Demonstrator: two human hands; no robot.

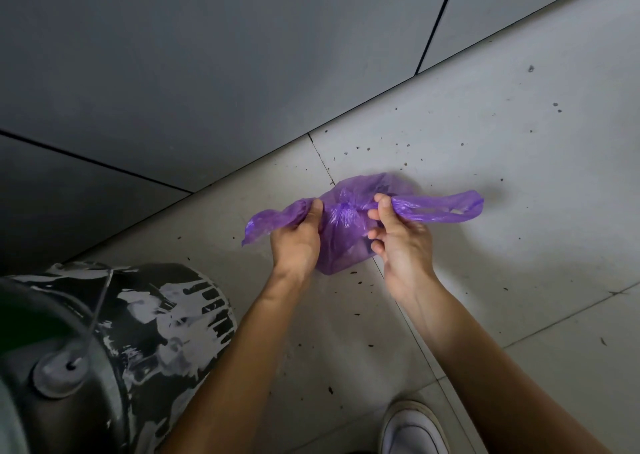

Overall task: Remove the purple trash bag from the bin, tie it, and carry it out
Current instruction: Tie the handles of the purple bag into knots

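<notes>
The purple trash bag (341,226) rests on the pale floor tiles in the middle of the view, out of the bin. Its two handle strips are crossed into a knot at the top. My left hand (296,242) grips the left strip, which trails out to the left. My right hand (403,237) pinches the right strip, whose loop stretches off to the right. The bin (145,335), a black bucket streaked with white paint and fitted with a wire handle, stands at the lower left beside my left forearm.
A grey panelled wall (207,72) runs diagonally behind the bag. The floor tiles (519,176) are speckled with dark debris. My white shoe (412,429) shows at the bottom edge, right of centre.
</notes>
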